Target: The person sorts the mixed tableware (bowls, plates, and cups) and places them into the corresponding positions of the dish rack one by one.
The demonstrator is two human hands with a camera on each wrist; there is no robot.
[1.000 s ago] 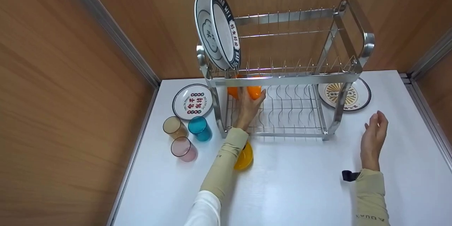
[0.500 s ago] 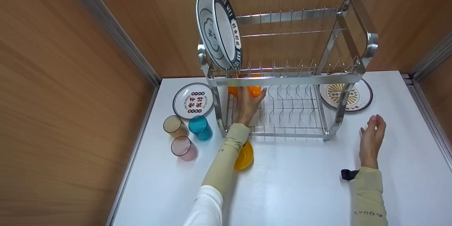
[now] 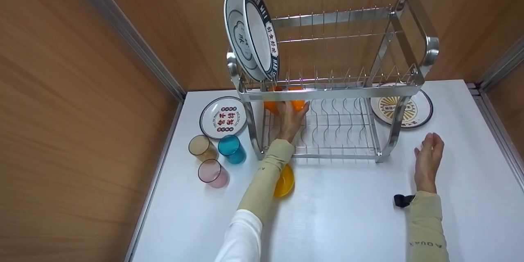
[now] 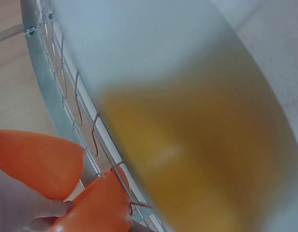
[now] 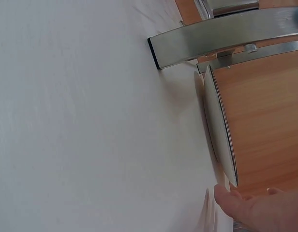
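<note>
In the head view my left hand (image 3: 291,120) reaches into the lower tier of a two-tier metal dish rack (image 3: 327,92). Its thumb and fingers pinch the right one of two orange bowls (image 3: 298,104), with the fingers in between. The other orange bowl (image 4: 40,162) stands beside it in the left wrist view, and the rack's front bar partly hides both in the head view. My right hand (image 3: 428,161) holds nothing, fingers relaxed, over the table in front of a white plate with a yellow pattern (image 3: 403,110).
Two large plates (image 3: 262,35) stand upright in the upper tier's left end. Left of the rack are a flat plate with red writing (image 3: 213,120), an amber glass (image 3: 202,147), a blue glass (image 3: 232,149) and a pink glass (image 3: 213,173). A yellow bowl (image 3: 285,182) lies under my left forearm.
My left hand and the right orange bowl have shifted slightly to the right. My right hand has drifted a little to the left and toward me.
</note>
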